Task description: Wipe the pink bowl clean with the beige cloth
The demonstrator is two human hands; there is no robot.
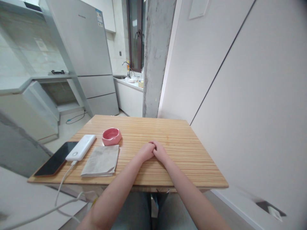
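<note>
My left hand point(145, 151) and my right hand point(160, 152) rest together on the wooden table point(153, 127), near its middle. Their fingers are folded in and touch each other. I see no object in either hand, though the undersides are hidden. To the left of my left hand lies a folded grey cloth point(100, 161). Just behind the cloth stands a pink faceted bowl point(112, 137), with nothing visible inside.
A white power bank point(81, 147) with a white cable point(62, 180) overlaps a dark phone or tablet point(57, 158) at the table's left edge. A fridge point(83, 41) and a sink counter point(129, 95) are beyond. A white wall point(240, 95) rises on the right.
</note>
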